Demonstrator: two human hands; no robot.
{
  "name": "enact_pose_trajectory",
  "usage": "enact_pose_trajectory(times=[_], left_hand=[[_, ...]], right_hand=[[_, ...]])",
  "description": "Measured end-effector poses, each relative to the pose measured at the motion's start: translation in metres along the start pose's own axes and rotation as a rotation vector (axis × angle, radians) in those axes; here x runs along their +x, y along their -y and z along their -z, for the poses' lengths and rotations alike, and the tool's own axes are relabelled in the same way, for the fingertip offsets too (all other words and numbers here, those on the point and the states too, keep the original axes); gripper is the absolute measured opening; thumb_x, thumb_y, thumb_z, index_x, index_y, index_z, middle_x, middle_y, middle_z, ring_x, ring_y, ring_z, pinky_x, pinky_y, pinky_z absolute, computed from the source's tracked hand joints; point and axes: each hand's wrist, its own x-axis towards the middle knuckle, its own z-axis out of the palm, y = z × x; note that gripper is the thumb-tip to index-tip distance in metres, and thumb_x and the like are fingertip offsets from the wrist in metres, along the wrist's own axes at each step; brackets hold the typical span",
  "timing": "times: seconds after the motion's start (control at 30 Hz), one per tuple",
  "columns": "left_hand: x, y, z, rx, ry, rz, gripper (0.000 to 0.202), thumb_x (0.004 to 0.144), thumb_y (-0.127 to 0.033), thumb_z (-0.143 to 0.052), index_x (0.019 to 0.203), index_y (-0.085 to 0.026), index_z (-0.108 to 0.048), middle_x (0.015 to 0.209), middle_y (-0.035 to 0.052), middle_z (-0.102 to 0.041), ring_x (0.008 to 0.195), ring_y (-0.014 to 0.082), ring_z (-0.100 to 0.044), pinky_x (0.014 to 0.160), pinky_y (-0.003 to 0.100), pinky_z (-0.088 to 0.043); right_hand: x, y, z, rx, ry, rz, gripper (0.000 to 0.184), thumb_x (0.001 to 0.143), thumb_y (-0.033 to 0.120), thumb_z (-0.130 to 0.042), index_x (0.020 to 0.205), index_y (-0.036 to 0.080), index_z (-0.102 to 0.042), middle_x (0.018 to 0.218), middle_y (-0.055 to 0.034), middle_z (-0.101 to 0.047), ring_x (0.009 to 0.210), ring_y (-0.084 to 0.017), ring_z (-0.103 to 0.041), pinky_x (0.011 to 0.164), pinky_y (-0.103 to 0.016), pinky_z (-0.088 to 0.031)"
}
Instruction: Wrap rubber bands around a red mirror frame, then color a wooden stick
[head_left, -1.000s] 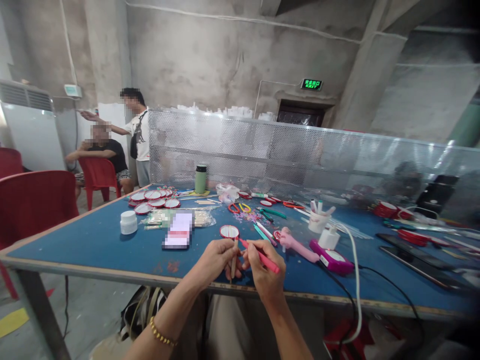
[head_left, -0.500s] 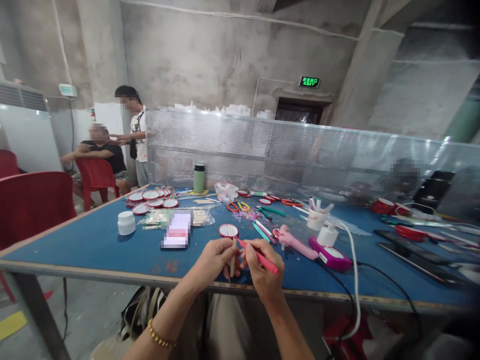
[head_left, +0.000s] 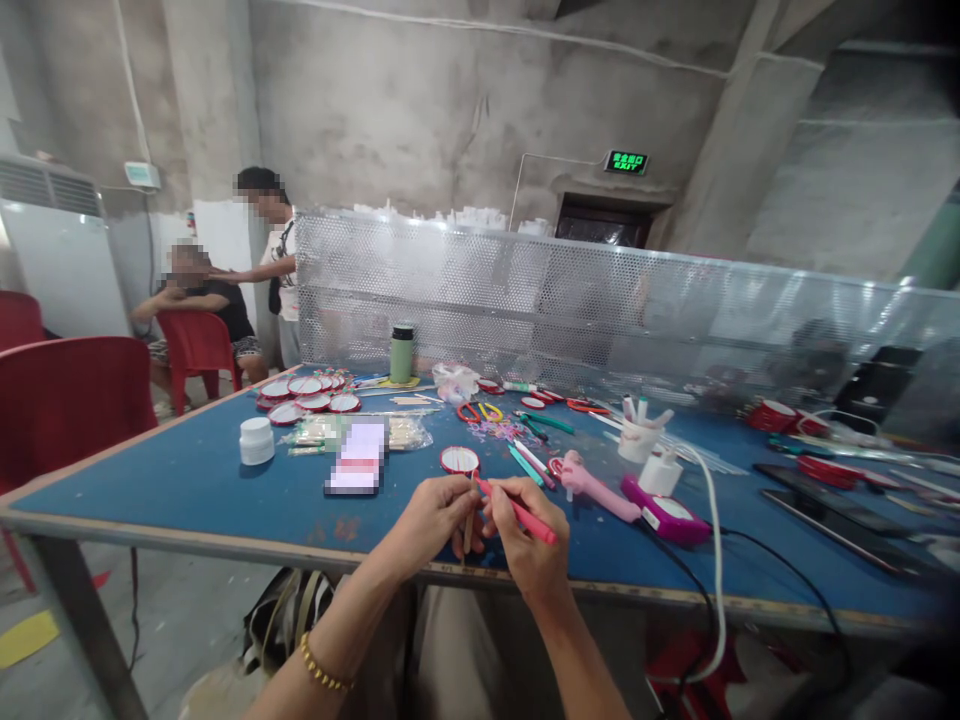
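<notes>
At the table's front edge my left hand [head_left: 435, 515] is closed around a thin flat wooden stick [head_left: 469, 525], which stands roughly upright between the fingers. My right hand [head_left: 529, 540] grips a red marker pen [head_left: 531, 519], its tip touching or very near the upper end of the stick. Just beyond both hands lies a small round white disc with a red rim [head_left: 460, 460], with thin lines across it. Teal and white pens [head_left: 525, 466] rest to the right of the disc. The lower fingers of both hands overlap and are partly hidden.
A phone [head_left: 357, 456] and a white jar [head_left: 256, 441] lie left on the blue table [head_left: 187, 475]. Red-rimmed discs [head_left: 304, 392] and a green bottle [head_left: 402, 353] are behind. A pink glue gun [head_left: 600, 487], a pen cup [head_left: 638, 437] and cables are right. Two people are at far left.
The view has shifted slightly, moving the scene a little to the right. Both hands keep their hold, with the marker tip still at the stick's upper end.
</notes>
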Motion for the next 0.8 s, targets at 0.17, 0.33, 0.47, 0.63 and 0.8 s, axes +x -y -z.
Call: enact_pose_trajectory(times=[0.17,0.33,0.47,0.63,0.8], left_hand=[[0.0007,-0.0001,0.0001,-0.009,-0.005,0.002,0.043,0.088,-0.056,-0.048,0.072,-0.016,-0.057,0.054,0.0011,-0.062,0.040,0.0116,-0.053,0.041,0.021,-0.043],[0.0014,0.0000,0.0008,-0.014,-0.009,-0.002,0.041,0.088,-0.053,-0.049,0.072,-0.016,-0.055,0.053,0.0007,-0.062,0.040,0.0118,-0.053,0.040,0.022,-0.042],[0.0007,-0.0008,0.0000,-0.021,-0.006,0.003,0.040,0.089,-0.052,-0.049,0.072,-0.016,-0.056,0.053,0.0008,-0.062,0.039,0.0117,-0.053,0.040,0.021,-0.042],[0.0017,0.0018,-0.0005,-0.019,-0.011,-0.001,0.040,0.089,-0.052,-0.049,0.072,-0.016,-0.055,0.053,0.0009,-0.062,0.039,0.0117,-0.053,0.039,0.021,-0.042],[0.0026,0.0045,0.0006,-0.026,-0.004,-0.006,0.040,0.089,-0.052,-0.049,0.073,-0.016,-0.056,0.053,0.0010,-0.062,0.040,0.0117,-0.053,0.040,0.021,-0.043]], right_hand=[[0.0007,-0.0006,-0.0005,0.017,0.014,0.003,0.014,0.092,0.024,-0.055,0.084,0.018,-0.065,0.062,0.0023,-0.063,0.047,-0.011,-0.062,0.050,-0.021,-0.051],[0.0019,-0.0010,-0.0010,0.013,0.015,0.006,0.014,0.092,0.023,-0.055,0.084,0.018,-0.065,0.063,0.0025,-0.063,0.047,-0.011,-0.062,0.051,-0.021,-0.050],[0.0021,-0.0001,-0.0009,0.016,0.012,0.010,0.014,0.092,0.023,-0.055,0.084,0.018,-0.065,0.062,0.0030,-0.063,0.046,-0.011,-0.062,0.050,-0.021,-0.050],[0.0014,-0.0005,-0.0010,0.015,0.015,-0.004,0.014,0.093,0.024,-0.055,0.085,0.018,-0.065,0.062,0.0028,-0.063,0.046,-0.011,-0.062,0.050,-0.021,-0.050],[0.0008,-0.0017,-0.0010,0.018,0.019,-0.008,0.015,0.093,0.024,-0.055,0.084,0.018,-0.065,0.061,0.0029,-0.062,0.046,-0.011,-0.061,0.050,-0.021,-0.050]])
